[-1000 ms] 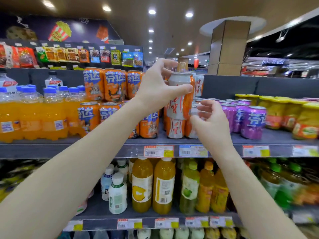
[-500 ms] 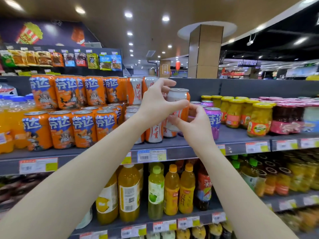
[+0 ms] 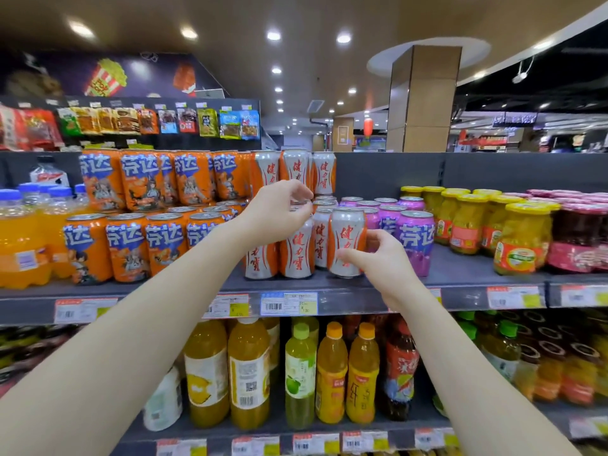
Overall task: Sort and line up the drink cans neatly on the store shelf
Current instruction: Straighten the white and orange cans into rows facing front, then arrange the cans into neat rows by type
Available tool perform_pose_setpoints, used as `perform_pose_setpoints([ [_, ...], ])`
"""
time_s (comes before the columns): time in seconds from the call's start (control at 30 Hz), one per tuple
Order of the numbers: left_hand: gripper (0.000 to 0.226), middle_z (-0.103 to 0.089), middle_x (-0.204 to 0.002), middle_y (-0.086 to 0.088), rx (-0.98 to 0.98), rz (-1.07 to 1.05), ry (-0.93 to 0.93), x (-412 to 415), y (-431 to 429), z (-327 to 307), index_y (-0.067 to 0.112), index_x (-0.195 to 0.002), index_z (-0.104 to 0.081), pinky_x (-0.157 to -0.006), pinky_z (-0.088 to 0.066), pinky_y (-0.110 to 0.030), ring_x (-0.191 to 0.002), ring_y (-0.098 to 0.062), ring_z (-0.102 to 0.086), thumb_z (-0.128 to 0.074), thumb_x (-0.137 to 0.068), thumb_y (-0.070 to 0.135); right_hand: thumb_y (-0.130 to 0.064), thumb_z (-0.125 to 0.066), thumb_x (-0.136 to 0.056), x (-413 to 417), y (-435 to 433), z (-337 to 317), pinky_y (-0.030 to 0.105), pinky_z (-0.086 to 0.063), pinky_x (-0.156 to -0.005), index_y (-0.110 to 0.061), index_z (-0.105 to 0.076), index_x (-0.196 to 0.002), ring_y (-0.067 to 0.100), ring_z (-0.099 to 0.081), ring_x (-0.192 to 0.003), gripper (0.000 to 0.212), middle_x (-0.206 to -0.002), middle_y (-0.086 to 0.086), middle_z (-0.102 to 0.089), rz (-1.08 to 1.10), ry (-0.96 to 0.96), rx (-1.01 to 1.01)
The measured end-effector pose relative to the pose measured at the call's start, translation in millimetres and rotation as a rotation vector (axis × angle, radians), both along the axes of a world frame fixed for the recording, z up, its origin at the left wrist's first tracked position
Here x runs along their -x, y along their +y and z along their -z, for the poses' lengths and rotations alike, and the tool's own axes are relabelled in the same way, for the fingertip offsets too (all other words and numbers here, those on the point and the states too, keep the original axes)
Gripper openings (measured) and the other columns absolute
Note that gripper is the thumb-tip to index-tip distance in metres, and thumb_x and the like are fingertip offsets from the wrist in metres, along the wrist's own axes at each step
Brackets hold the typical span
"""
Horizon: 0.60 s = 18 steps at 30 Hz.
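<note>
One white-and-orange drink can (image 3: 347,240), upright at the shelf (image 3: 460,268) front, pinched between right hand (image 3: 385,266) thumb and fingers (image 3: 378,237). Purple can (image 3: 416,241) just beyond those fingers: likely knocked on withdrawal. Shelf lip just below thumb: tip-off risk. Left hand (image 3: 276,220) fingers curled at neighbouring can (image 3: 297,255) top; grip not determinable.

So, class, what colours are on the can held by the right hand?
The can is silver-white with orange sides and red lettering; head view.
</note>
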<state>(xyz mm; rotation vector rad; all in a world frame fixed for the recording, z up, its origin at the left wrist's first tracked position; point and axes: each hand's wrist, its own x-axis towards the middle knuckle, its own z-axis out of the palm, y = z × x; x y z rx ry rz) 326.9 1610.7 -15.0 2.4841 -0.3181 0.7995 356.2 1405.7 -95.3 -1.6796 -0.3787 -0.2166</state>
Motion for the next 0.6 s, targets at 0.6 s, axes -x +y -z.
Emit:
perform_pose_setpoints([
  [0.6,0.033,-0.065,-0.131,0.004,-0.164,0.067,0.203,-43,-19,-22,0.025,-0.137,-0.063,-0.071,-0.049,-0.015,-0.106,-0.010,-0.064,-0.056,-0.105,0.027,-0.019,-0.079,-0.089,-18,8,-2,0.023,-0.054,-0.078,-0.024,-0.055,-0.140,0.009,-0.062,-0.109,0.057,-0.131,-0.004,-0.066,-0.039,-0.023,0.238],
])
